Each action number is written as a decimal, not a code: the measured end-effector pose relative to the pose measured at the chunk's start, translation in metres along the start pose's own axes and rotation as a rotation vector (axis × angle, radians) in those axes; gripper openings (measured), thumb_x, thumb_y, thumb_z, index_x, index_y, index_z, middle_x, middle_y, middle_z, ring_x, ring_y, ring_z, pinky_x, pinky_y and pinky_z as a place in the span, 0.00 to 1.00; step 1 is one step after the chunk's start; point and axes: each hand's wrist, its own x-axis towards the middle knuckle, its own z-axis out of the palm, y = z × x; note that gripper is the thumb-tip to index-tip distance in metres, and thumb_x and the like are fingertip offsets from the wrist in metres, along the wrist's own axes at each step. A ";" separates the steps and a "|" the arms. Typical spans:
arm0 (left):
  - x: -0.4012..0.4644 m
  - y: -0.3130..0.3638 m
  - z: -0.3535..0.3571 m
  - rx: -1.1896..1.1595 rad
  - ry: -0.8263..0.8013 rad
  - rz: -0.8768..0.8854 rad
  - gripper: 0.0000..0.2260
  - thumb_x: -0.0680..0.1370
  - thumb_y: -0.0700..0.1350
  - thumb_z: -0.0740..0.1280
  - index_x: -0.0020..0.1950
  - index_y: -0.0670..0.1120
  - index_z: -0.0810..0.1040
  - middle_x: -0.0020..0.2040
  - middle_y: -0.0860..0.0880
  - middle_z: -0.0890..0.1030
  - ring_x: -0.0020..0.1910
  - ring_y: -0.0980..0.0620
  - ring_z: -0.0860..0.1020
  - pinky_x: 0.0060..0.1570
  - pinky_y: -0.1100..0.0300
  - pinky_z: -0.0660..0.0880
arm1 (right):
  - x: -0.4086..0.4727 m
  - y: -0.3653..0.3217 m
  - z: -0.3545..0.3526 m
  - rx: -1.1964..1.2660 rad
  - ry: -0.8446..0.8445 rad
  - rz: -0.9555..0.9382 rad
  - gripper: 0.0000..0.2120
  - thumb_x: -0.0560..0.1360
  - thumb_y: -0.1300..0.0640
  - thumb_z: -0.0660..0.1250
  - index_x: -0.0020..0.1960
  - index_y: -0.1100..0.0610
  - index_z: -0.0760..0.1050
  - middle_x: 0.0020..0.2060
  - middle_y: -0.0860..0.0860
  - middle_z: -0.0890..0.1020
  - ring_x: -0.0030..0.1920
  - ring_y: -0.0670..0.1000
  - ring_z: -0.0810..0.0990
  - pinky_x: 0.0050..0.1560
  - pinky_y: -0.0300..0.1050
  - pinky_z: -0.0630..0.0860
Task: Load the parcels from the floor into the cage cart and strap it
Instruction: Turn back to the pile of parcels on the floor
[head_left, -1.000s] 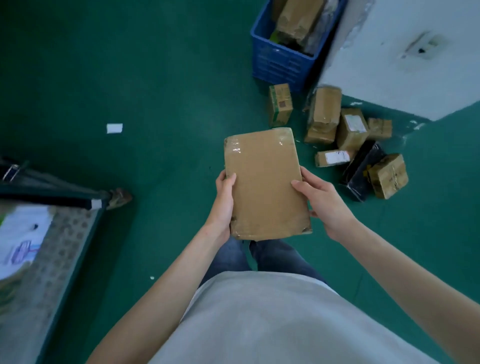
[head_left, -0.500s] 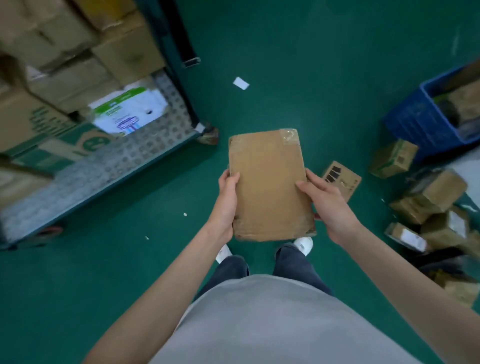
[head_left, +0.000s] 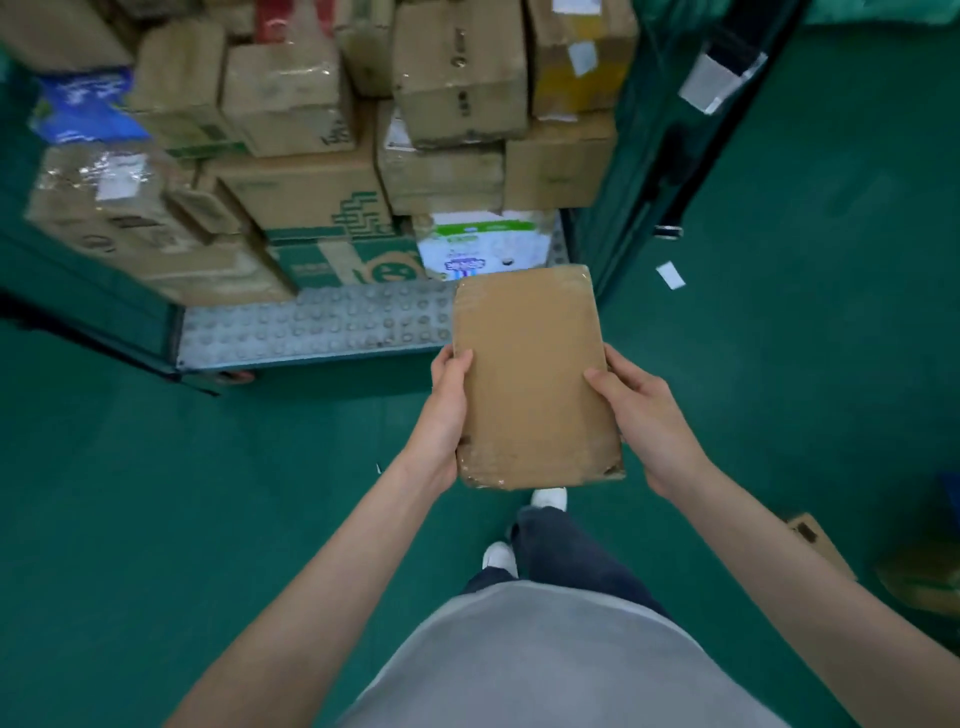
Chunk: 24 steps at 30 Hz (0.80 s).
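Observation:
I hold a flat brown taped parcel (head_left: 532, 374) in front of me with both hands. My left hand (head_left: 447, 410) grips its left edge, thumb on top. My right hand (head_left: 641, 415) grips its right edge the same way. The parcel's far end hangs over the front right corner of the cage cart's studded metal deck (head_left: 311, 325). Stacked cardboard boxes (head_left: 322, 171) fill the cart behind the deck's bare front strip.
The cart's green side panel (head_left: 639, 171) stands just right of the parcel, with a black strap (head_left: 675, 171) hanging on it. A white slip (head_left: 670, 274) lies on the green floor. More parcels (head_left: 914, 577) sit on the floor at the lower right.
I have turned left from the floor pile towards the cart, which now fills the top of the view. The parcel stays in both hands and is now at the deck's edge.

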 end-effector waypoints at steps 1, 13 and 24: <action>0.006 0.008 -0.004 -0.015 0.011 0.001 0.19 0.83 0.59 0.55 0.73 0.57 0.63 0.60 0.53 0.79 0.55 0.53 0.79 0.45 0.54 0.77 | 0.008 -0.008 0.005 0.011 -0.015 -0.012 0.19 0.81 0.54 0.63 0.71 0.45 0.72 0.58 0.37 0.81 0.55 0.36 0.79 0.56 0.34 0.75; 0.101 0.183 -0.061 -0.157 0.162 0.183 0.20 0.82 0.60 0.55 0.74 0.60 0.61 0.64 0.51 0.76 0.57 0.50 0.76 0.45 0.54 0.76 | 0.152 -0.167 0.112 -0.054 -0.176 -0.169 0.19 0.83 0.53 0.60 0.73 0.45 0.70 0.55 0.37 0.80 0.49 0.35 0.77 0.40 0.30 0.73; 0.176 0.311 -0.106 -0.235 0.237 0.273 0.21 0.82 0.59 0.57 0.74 0.58 0.63 0.62 0.51 0.78 0.56 0.52 0.78 0.42 0.56 0.76 | 0.252 -0.278 0.192 -0.061 -0.237 -0.254 0.18 0.82 0.56 0.62 0.71 0.45 0.71 0.51 0.35 0.80 0.50 0.35 0.77 0.57 0.39 0.74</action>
